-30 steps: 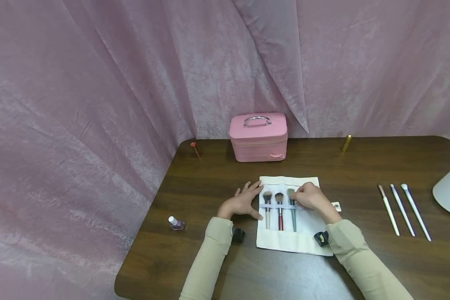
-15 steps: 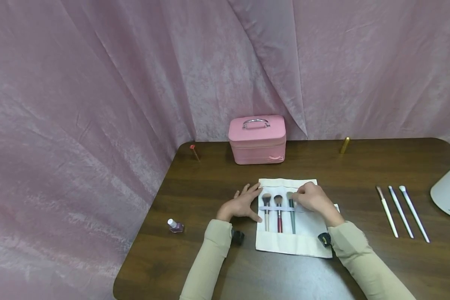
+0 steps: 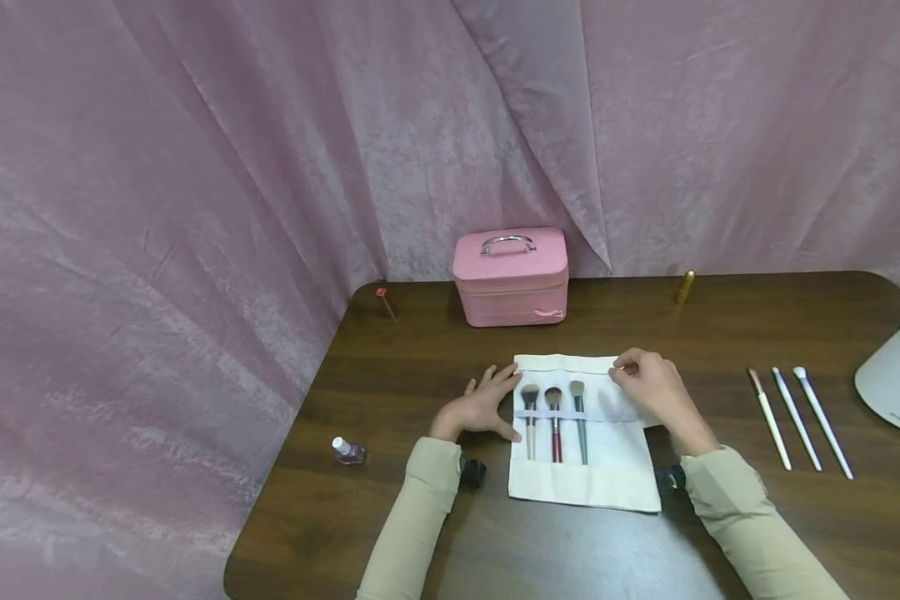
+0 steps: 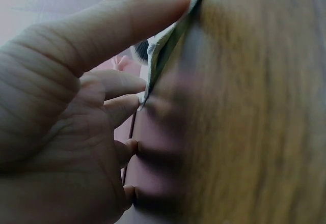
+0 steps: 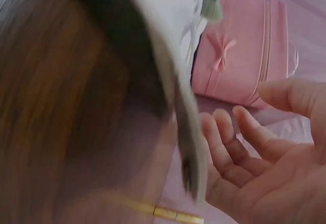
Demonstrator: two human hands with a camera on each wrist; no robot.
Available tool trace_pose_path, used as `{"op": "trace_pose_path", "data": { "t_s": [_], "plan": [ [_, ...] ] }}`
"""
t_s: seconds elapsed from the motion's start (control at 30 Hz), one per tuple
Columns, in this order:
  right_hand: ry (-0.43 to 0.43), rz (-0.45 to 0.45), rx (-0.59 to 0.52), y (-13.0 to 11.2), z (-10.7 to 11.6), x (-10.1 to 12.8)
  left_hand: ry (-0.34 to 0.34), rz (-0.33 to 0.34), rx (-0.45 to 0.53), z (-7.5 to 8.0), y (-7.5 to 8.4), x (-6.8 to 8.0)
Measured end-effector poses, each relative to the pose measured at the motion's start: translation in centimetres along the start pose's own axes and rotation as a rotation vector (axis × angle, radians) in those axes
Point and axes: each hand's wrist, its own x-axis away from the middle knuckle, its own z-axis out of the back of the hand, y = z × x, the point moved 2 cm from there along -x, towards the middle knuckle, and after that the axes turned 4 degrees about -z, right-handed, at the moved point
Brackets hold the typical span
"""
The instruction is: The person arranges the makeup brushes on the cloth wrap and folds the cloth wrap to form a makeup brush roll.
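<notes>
Steadiness matters: left hand (image 3: 482, 406) lies flat, pinning the brush roll (image 3: 583, 433) beside three brushes (image 3: 554, 414); right hand (image 3: 649, 385), fingers loosely curled, grasps nothing, near its top corner.

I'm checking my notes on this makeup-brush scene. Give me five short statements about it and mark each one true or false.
1. Three brushes sit under the strap of the cloth brush roll. True.
2. The left hand is holding the nail polish bottle. False: it rests flat at the roll's left edge, and the bottle stands apart, further left on the table.
3. The right hand is at the roll's upper right corner. True.
4. The pink case stands open. False: its lid is shut, handle on top.
5. Three loose brushes lie to the right of the roll. True.
</notes>
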Motion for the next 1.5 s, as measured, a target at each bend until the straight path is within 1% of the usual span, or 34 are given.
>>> {"op": "trace_pose_path", "data": {
  "t_s": [0.13, 0.3, 0.4, 0.53, 0.67, 0.73, 0.87, 1.0, 1.2, 1.5],
  "plan": [
    [0.055, -0.03, 0.003, 0.9, 1.1, 0.3, 0.002, 0.004, -0.005, 0.0, 0.0, 0.0],
    [0.133, -0.017, 0.031, 2.2, 3.0, 0.5, 0.008, 0.004, 0.002, 0.2, 0.0, 0.1],
    [0.162, -0.02, 0.063, 3.2, 4.1, 0.6, 0.009, 0.003, 0.0, 0.2, 0.0, 0.1],
    [0.185, -0.047, 0.127, 5.1, 5.3, 1.0, -0.001, 0.004, -0.007, 0.0, -0.1, 0.1],
    [0.196, -0.087, 0.217, 7.1, 6.8, 1.8, -0.016, 0.0, 0.008, -0.4, -0.1, 0.1],
    [0.205, -0.091, 0.268, 8.0, 7.6, 2.1, -0.022, 0.002, 0.016, -0.5, -0.1, 0.1],
    [0.174, -0.141, 0.324, 9.6, 9.3, 2.7, -0.026, -0.003, 0.026, -0.6, -0.1, 0.0],
    [0.125, -0.198, 0.333, 10.5, 10.4, 3.1, -0.023, -0.011, 0.032, -0.4, 0.0, 0.0],
    [0.087, -0.211, 0.328, 10.9, 10.8, 3.2, -0.024, -0.006, 0.038, -0.3, -0.1, 0.1],
    [0.024, -0.198, 0.336, 10.5, 11.2, 3.0, -0.021, -0.012, 0.04, -0.3, -0.4, -0.2]
  ]
}}
